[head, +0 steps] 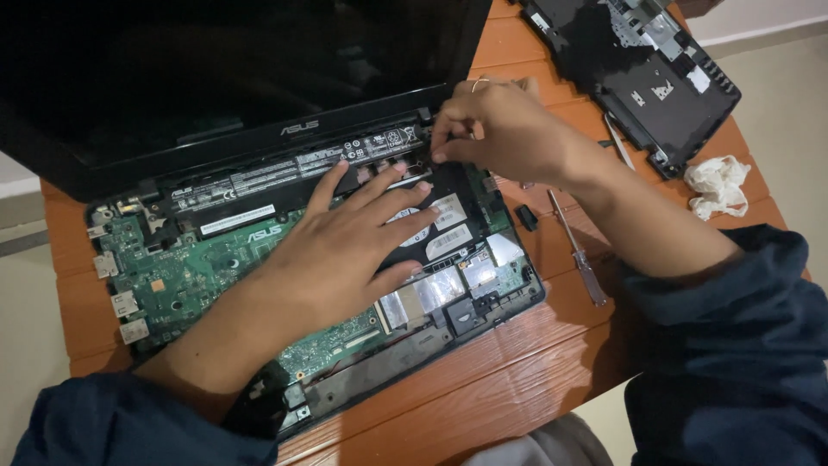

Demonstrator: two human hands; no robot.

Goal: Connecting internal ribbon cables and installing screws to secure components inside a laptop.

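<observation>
1. The opened laptop (259,259) lies on the orange table (517,362).
2. The left hand (345,250) rests spread flat on its black drive (448,226).
3. The right hand (496,125) pinches something small near the battery (293,173); a screwdriver (578,250) lies beside.

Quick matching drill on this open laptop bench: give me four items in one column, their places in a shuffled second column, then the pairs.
Items:
1. left hand
2. right hand
3. screwdriver
4. crumpled white tissue

Places:
A. on the orange table, right of the laptop
B. flat on the black drive inside the laptop
C. beside the removed black bottom cover
D. fingertips at the laptop's hinge edge

Pairs: 1-B, 2-D, 3-A, 4-C
</observation>
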